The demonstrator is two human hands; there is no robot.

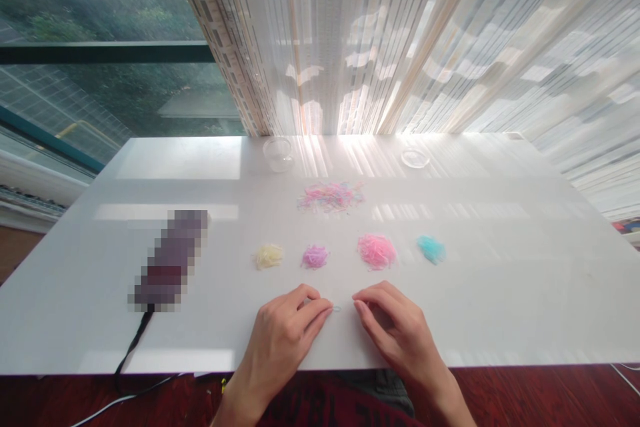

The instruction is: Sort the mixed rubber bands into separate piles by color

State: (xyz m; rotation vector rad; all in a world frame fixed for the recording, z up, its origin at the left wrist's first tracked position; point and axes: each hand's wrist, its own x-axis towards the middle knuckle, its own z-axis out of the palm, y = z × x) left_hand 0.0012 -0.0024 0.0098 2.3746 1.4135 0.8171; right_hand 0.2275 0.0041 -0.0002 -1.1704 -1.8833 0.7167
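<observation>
Band [337,309] pokes from the pinched fingertips of the left hand [283,330], near the table's [500,320] front edge. It looks feather-light, soft and probably springy, best nipped by one side of its loop. The right hand [403,327] is curled, thumb and forefinger almost meeting; any hold is unclear. Beyond lie yellow [269,256], purple [315,256], pink [377,251] and blue piles [431,249].

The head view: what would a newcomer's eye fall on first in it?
Probably the row of small-band piles on the white table: from left to right, yellow pile, purple pile, pink pile and turquoise pile. Behind them lies a mixed-colour heap. In front, the left hand pinches one pale band.
</observation>
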